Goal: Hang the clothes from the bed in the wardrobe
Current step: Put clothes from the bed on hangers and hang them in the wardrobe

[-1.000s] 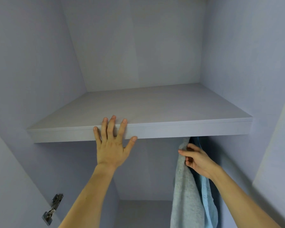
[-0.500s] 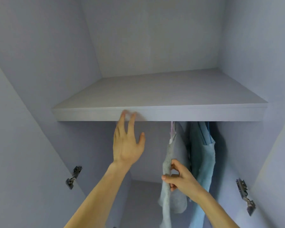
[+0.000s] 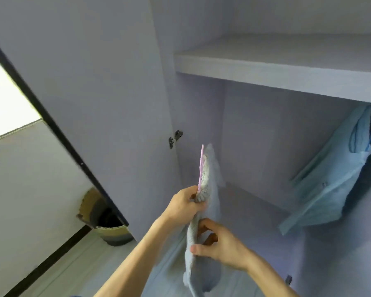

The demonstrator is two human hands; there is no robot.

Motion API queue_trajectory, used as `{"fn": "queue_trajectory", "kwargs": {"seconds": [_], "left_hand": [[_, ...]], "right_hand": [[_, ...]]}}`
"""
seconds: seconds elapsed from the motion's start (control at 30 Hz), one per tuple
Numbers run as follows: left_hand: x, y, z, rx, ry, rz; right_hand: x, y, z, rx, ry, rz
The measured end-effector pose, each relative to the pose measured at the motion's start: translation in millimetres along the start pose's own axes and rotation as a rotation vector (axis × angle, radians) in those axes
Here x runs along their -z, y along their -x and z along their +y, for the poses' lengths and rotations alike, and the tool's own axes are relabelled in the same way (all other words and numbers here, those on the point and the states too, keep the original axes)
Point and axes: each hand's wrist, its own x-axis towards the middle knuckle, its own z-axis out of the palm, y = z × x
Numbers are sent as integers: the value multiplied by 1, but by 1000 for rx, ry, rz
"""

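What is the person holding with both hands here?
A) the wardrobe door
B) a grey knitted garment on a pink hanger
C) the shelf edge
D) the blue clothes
B: the left hand and the right hand both grip the grey knitted garment on its pink hanger. The blue clothes hang untouched to the right.

Free room beneath the shelf, left of blue garment.

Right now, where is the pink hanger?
In the head view the pink hanger stands at lower centre, against the grey knit top, just above the left hand and below right of the door hinge.
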Motion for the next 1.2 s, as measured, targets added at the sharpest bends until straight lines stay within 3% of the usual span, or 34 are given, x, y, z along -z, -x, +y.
{"fn": "queue_trajectory", "kwargs": {"seconds": [0.07,0.17,0.27,0.37,0.57,0.67,0.77,0.87,1.0,1.2], "left_hand": [[17,55,-36,76,1,72],[32,147,-86,205,109,172],[28,234,-117,334,219,402],[14,310,-128,443,285,617],[-21,434,-127,573,315,806],[-38,486,-120,614,511,986],[-58,524,-112,637,656,1194],[-79,547,-107,706,693,1383],[-104,569,-92,844,650,1580],[-130,592,-68,841,557,1872]], "right_hand": [[-20,3,-1,41,49,-17],[-45,3,-6,104,90,92],[-86,1,-14,226,210,69],[-144,-2,-23,381,445,-113],[-266,-1,-43,771,770,-431],[-318,-2,-46,864,936,-636],[-362,9,-61,993,892,-837],[-398,32,-82,1111,725,-935],[-429,61,-99,1228,610,-997],[-466,104,-116,1261,512,-1183]]}}
